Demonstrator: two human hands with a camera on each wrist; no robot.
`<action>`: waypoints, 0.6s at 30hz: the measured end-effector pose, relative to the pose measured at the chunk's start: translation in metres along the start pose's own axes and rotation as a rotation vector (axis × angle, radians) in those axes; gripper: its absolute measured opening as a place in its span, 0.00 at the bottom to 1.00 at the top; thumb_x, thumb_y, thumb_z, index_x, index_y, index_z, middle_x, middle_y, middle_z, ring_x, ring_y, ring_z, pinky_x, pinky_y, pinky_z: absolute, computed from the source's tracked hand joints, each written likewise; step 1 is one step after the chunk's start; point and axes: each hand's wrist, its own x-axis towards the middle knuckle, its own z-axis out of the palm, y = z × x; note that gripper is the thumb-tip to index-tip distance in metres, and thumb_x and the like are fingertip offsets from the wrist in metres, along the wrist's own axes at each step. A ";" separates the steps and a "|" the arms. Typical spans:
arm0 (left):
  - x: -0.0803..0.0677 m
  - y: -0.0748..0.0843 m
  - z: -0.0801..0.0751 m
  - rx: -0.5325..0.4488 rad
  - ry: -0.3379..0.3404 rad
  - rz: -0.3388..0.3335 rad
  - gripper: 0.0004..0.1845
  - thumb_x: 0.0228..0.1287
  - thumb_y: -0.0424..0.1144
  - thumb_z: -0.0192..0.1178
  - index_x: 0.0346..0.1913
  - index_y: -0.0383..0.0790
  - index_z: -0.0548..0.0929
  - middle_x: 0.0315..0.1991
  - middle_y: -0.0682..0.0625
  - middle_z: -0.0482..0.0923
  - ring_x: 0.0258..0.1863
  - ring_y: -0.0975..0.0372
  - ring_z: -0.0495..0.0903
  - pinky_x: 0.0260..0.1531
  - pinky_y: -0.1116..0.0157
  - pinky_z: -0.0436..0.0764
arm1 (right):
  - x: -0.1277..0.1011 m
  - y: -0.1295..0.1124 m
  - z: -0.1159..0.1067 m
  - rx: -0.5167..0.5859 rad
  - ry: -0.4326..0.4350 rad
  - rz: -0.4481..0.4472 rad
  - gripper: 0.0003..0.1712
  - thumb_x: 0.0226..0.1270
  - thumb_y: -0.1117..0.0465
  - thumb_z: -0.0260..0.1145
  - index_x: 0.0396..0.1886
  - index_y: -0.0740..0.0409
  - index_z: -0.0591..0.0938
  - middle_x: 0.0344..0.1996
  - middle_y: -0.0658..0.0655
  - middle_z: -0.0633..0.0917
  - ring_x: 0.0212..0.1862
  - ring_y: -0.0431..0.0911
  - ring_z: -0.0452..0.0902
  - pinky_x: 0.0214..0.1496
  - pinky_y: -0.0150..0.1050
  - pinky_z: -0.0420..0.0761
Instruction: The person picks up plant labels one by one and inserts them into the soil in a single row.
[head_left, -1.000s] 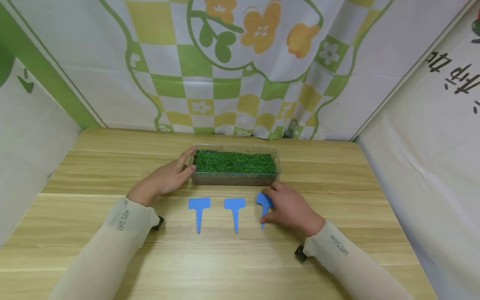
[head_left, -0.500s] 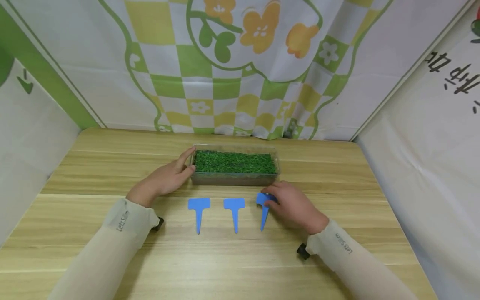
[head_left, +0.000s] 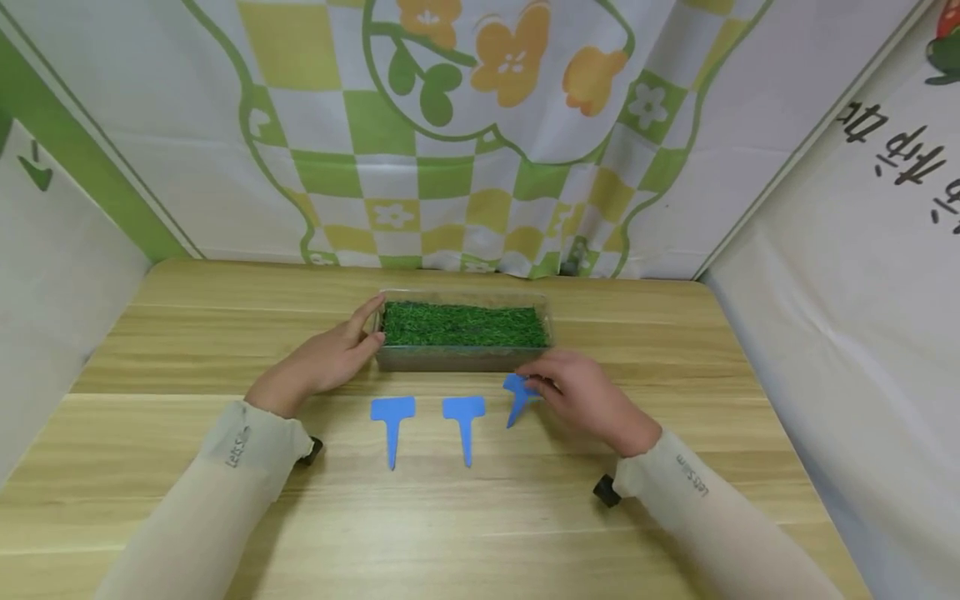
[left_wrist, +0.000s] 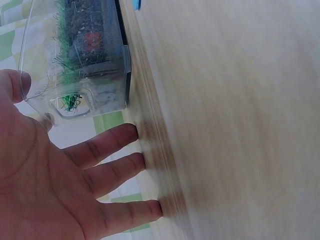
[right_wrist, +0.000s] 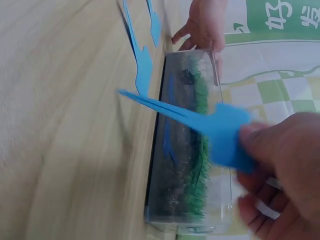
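A clear plastic box (head_left: 450, 360) with green artificial grass (head_left: 465, 323) over dark soil stands toward the back of the table. My left hand (head_left: 322, 360) is at its left end, thumb and index finger touching the rim; in the left wrist view the other fingers (left_wrist: 112, 172) are straight and spread. My right hand (head_left: 585, 396) pinches a blue T-shaped plant label (right_wrist: 227, 135) by its wide head, in front of the box's right end. The label's pointed stem tilts down, raised off the table. Two more blue plant labels, the left (head_left: 393, 425) and the middle (head_left: 465, 425), lie flat in front of the box.
The wooden table (head_left: 420, 533) extends around the box. A patterned curtain (head_left: 465, 183) hangs behind its back edge, and white cloth walls (head_left: 817, 350) stand on both sides. Small black wrist devices (head_left: 606, 490) sit at both cuffs.
My right hand has taken up the rightmost label by its head and lifted it off the table toward the box. My left hand stays at the box. The head view has shifted slightly.
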 end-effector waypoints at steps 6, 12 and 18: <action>-0.001 0.000 -0.001 0.003 0.005 0.003 0.35 0.78 0.64 0.29 0.78 0.70 0.26 0.70 0.34 0.68 0.65 0.35 0.71 0.61 0.33 0.67 | 0.006 0.000 -0.010 -0.001 0.118 -0.163 0.13 0.65 0.67 0.70 0.49 0.57 0.89 0.38 0.50 0.87 0.40 0.43 0.82 0.42 0.38 0.83; 0.000 -0.002 0.001 0.001 0.006 0.003 0.35 0.78 0.64 0.29 0.78 0.70 0.26 0.70 0.34 0.68 0.65 0.35 0.72 0.61 0.34 0.67 | 0.013 0.005 -0.018 -0.010 0.178 -0.164 0.12 0.65 0.68 0.70 0.47 0.57 0.89 0.34 0.51 0.86 0.37 0.43 0.79 0.41 0.39 0.80; 0.000 -0.001 0.000 -0.002 0.002 0.005 0.35 0.78 0.64 0.29 0.78 0.70 0.26 0.70 0.34 0.68 0.63 0.35 0.73 0.60 0.34 0.69 | 0.021 0.009 -0.027 -0.014 0.225 -0.126 0.11 0.70 0.66 0.66 0.49 0.56 0.88 0.36 0.52 0.85 0.37 0.44 0.77 0.40 0.40 0.78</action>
